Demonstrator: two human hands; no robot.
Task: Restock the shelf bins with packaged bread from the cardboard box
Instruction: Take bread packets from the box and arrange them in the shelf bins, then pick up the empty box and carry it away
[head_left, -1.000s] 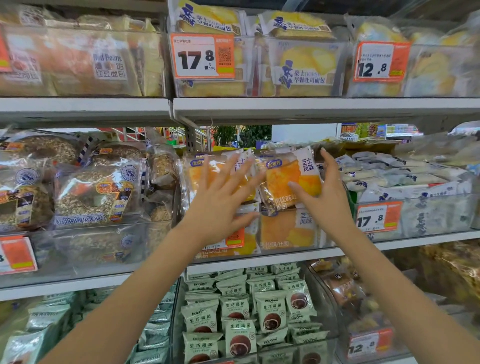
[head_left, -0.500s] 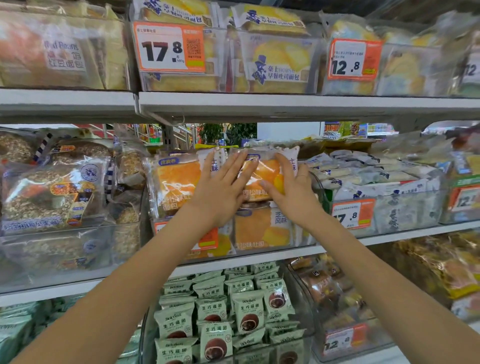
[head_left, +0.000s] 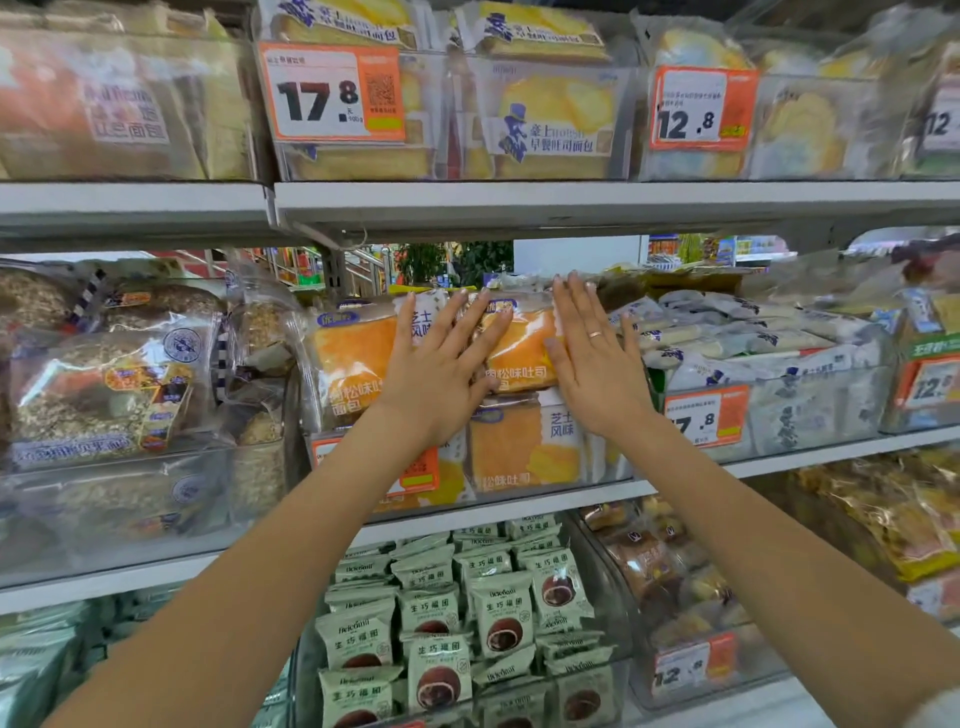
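Observation:
An orange packaged bread loaf (head_left: 522, 345) stands on top of other loaves in a clear shelf bin (head_left: 524, 480) on the middle shelf. My left hand (head_left: 441, 369) lies flat against its left part with straight, spread fingers. My right hand (head_left: 592, 358), a ring on one finger, presses flat on its right edge. A second orange loaf (head_left: 353, 358) stands just left of it in the same bin. The cardboard box is out of view.
Seeded bread bags (head_left: 104, 384) fill the bin to the left, white packets (head_left: 753, 353) the bin to the right. The upper shelf (head_left: 519, 202) hangs close above with toast bins and price tags (head_left: 332, 93). Small green snack packs (head_left: 467, 623) sit on the lower shelf.
Both hands closed in from spread apart onto the right orange loaf and pushed it back into the bin. The view shifted right and closer.

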